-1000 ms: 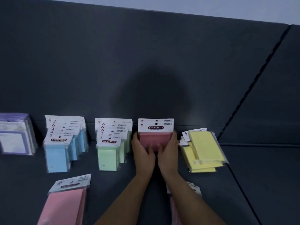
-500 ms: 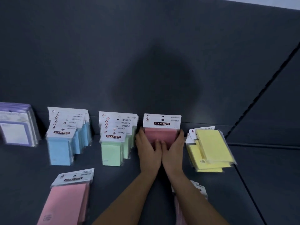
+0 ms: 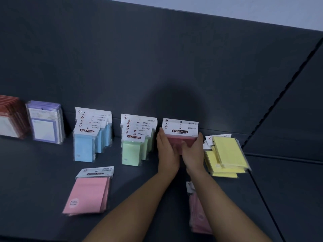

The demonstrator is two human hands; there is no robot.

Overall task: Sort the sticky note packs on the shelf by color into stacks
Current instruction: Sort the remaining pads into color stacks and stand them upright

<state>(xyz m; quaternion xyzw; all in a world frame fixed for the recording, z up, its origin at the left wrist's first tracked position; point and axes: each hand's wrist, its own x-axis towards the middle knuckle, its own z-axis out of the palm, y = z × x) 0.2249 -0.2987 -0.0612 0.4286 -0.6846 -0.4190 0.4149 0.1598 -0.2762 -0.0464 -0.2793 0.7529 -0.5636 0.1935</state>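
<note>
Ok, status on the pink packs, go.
Left hand and right hand both clamped on standing pink packs against back wall. Loose pink packs flat in front. Nothing blocking.

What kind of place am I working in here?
Likely a stationery shop display shelf: a dark shelf with a back panel, rows of retail-packed blue packs and green packs with hang-tab headers.

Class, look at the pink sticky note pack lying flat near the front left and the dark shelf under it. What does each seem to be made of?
Pink sticky note pack: seemingly matte paper sheets in a thin clear plastic sleeve with a white printed card header; the edges and header shine faintly.

Dark shelf: smooth, matte dark grey, probably painted metal or laminate; the picture cannot settle which.
</note>
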